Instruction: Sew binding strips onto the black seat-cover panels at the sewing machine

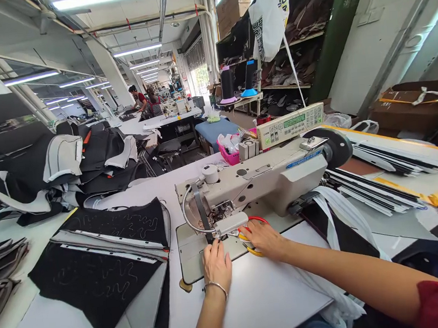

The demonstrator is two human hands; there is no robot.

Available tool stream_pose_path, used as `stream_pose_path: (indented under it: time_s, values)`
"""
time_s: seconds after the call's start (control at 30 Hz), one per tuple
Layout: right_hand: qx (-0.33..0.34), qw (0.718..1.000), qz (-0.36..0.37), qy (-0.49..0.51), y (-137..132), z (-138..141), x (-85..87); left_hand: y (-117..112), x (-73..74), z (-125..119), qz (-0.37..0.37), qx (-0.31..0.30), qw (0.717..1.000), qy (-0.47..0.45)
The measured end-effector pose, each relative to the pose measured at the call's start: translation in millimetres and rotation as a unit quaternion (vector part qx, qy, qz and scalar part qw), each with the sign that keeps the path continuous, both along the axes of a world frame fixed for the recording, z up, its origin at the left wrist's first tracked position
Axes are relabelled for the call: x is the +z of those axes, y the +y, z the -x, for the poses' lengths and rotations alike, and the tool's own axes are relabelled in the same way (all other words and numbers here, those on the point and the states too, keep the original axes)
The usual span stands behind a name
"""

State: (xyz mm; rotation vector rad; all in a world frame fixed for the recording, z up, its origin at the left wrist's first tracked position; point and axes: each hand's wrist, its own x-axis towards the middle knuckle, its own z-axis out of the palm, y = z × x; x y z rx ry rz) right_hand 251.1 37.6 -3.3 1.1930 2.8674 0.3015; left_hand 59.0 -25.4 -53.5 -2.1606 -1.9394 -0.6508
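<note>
The sewing machine (254,181) stands in front of me on a white table. My left hand (216,265), with a bracelet at the wrist, rests at the front of the machine's bed (190,259), just below the needle area. Its fingers are drawn together at a narrow black strip (209,237); what they pinch, if anything, is hidden. Beside the machine head, my right hand (265,238) is closed on scissors (254,252) with red and yellow handles, the blades mostly hidden. To the left lie stacked black and grey fabric pieces (110,273) with chalk-like squiggles.
Cut pieces (89,154) are heaped at the back left. A control panel (290,124), thread cones (249,78) and a pink basket (229,155) stand behind the machine. Strips (377,197) lie at right, and white tape (329,221) hangs by the machine. People work far back.
</note>
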Motion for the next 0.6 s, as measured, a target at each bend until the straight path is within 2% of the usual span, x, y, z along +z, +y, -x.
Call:
stream_pose_path:
  time_s: [0.13, 0.3, 0.4, 0.5, 0.6]
  values:
    - [-0.013, 0.998, 0.049, 0.034, 6, -1, -13.8, 2, -4.6, 3, -0.009, 0.0, 0.999, 0.031]
    - [-0.066, 0.995, 0.049, 0.059, 7, -10, -22.7, 6, -11.9, 11, -0.044, -0.027, 0.997, 0.059]
    - [-0.122, 0.99, 0.048, 0.043, 11, -33, -21.5, 6, -11.9, 11, -0.053, -0.027, 0.997, 0.05]
    - [-0.142, 0.989, 0.029, 0.013, 14, -59, -16.2, 5, -9.1, 7, -0.054, -0.015, 0.997, 0.046]
    - [-0.161, 0.987, -0.006, 0.006, 7, -63, -2.7, 4, -6.5, 5, -0.063, -0.014, 0.997, 0.049]
